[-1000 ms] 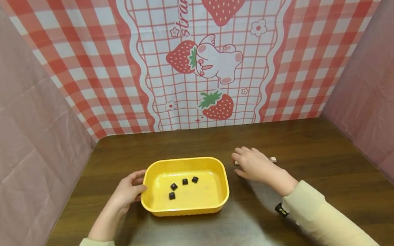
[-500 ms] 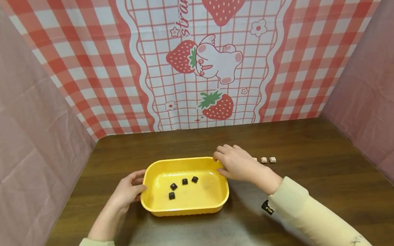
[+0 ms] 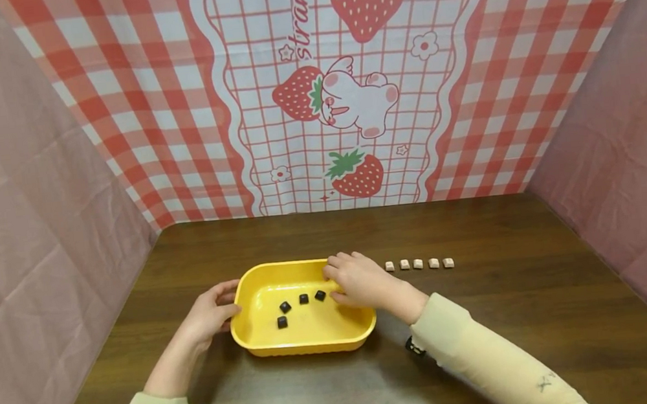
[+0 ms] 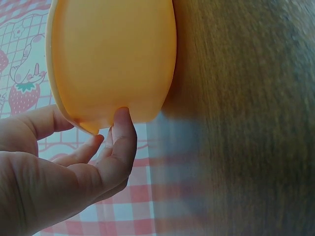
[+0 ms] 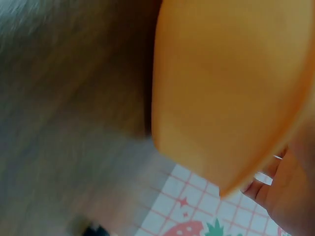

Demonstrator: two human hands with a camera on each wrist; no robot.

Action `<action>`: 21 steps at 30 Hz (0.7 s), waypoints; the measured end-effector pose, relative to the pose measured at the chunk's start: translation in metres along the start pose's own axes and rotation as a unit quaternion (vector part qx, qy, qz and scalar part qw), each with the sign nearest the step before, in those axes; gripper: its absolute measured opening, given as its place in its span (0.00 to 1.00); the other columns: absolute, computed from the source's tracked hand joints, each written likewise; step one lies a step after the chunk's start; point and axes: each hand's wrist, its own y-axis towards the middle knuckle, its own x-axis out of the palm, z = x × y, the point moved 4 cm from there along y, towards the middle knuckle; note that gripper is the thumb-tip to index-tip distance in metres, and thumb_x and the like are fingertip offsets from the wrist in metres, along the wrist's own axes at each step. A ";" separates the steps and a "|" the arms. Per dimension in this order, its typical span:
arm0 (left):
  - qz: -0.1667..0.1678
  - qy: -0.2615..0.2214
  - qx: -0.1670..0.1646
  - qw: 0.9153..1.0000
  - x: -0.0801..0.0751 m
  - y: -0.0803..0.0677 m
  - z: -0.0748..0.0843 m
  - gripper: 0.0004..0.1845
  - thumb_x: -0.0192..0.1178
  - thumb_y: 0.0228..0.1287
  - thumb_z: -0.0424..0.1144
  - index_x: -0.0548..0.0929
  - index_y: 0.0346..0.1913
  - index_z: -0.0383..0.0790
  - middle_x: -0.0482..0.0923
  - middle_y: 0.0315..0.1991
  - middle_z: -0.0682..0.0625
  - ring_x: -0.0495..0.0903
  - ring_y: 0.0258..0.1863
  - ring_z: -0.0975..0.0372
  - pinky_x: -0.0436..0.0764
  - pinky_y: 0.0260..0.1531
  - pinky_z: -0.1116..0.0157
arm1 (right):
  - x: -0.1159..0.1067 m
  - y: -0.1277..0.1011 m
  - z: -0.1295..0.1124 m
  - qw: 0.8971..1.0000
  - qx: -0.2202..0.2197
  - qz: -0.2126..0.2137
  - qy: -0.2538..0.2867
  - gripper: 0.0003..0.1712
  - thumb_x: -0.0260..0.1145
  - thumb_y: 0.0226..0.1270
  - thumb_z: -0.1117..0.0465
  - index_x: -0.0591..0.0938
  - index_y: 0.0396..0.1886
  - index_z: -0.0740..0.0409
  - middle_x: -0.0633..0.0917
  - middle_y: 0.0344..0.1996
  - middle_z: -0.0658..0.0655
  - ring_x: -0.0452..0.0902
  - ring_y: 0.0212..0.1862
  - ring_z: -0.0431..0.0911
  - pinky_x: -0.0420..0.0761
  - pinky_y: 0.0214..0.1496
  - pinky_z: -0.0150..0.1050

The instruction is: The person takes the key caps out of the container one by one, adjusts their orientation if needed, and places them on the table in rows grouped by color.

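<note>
My left hand (image 3: 208,316) holds the left end of a yellow plastic tub (image 3: 335,327). In the left wrist view the thumb laps over the tub's rim (image 4: 55,88) and the fingers (image 4: 123,142) touch the outer wall. Several small black keycaps (image 3: 303,299) lie scattered on the tub's floor. My right hand (image 3: 360,280) hangs over the tub's right end, fingers loosely bent, fingertips close to the rightmost black keycap (image 3: 320,295). Nothing shows between those fingers. The right wrist view catches only the hand's edge (image 5: 285,191) beyond the tub wall (image 5: 221,88).
Several cream-white keycaps (image 3: 418,264) stand in a straight row on the brown wooden table (image 3: 478,232), right of the tub. A red-and-white strawberry cloth (image 3: 361,107) hangs behind the table. Pink fabric (image 3: 613,109) walls both sides.
My right hand has moved left from the white keycaps to over the tub, leaving the whole white row in sight. The left hand and the tub have stayed put.
</note>
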 end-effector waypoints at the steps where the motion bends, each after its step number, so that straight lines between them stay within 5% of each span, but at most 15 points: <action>1: 0.000 -0.001 0.000 1.000 0.000 0.000 0.000 0.28 0.52 0.63 0.25 0.63 0.67 0.31 0.69 0.57 0.30 0.78 0.42 0.53 0.82 0.34 0.60 | 0.002 0.002 -0.002 1.000 -0.002 -0.003 0.003 0.16 0.68 0.57 0.50 0.79 0.40 0.54 0.78 0.36 0.51 0.73 0.40 0.46 0.74 0.39 0.43; 21: -0.003 -0.012 0.012 1.000 0.000 0.001 0.000 0.28 0.51 0.61 0.24 0.63 0.66 0.29 0.69 0.56 0.29 0.78 0.39 0.55 0.82 0.33 0.61 | 0.033 0.017 -0.013 0.999 0.005 -0.034 -0.035 0.11 0.63 0.60 0.50 0.77 0.34 0.52 0.75 0.31 0.50 0.72 0.36 0.45 0.68 0.31 0.39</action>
